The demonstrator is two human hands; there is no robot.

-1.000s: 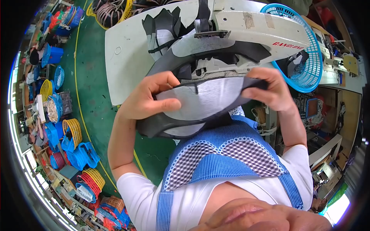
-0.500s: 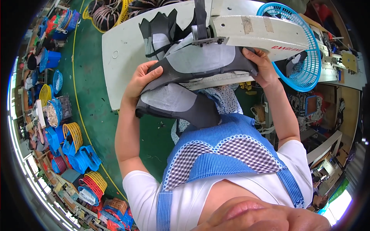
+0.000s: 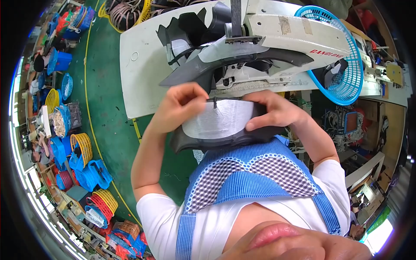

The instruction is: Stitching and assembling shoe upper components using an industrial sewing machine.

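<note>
In front of my apron I have a curved black piece of soft material with a silver-grey panel (image 3: 218, 121), perhaps a shoe upper. My right hand (image 3: 277, 110) grips its right end, thumb on the face and fingers behind the upper edge. My left hand (image 3: 182, 106) is at its upper left edge, fingers curled together and slightly blurred; what they pinch, if anything, is hidden. A short dark tab or thread end (image 3: 215, 102) sits on the upper edge. A similar black and grey piece (image 3: 229, 54) lies under the head of a white sewing machine (image 3: 299, 34).
More black pieces (image 3: 186, 28) are heaped on the white machine table (image 3: 141, 82), behind the machine head. A blue basket (image 3: 357, 73) holding dark pieces stands at the right. A yellow basket (image 3: 104, 11) is at the far left. Baskets (image 3: 82, 147) line the green floor (image 3: 104, 108).
My hands have left the piece under the machine head and come down nearer my body. They now handle the lower piece, which has been turned and lifted higher.
</note>
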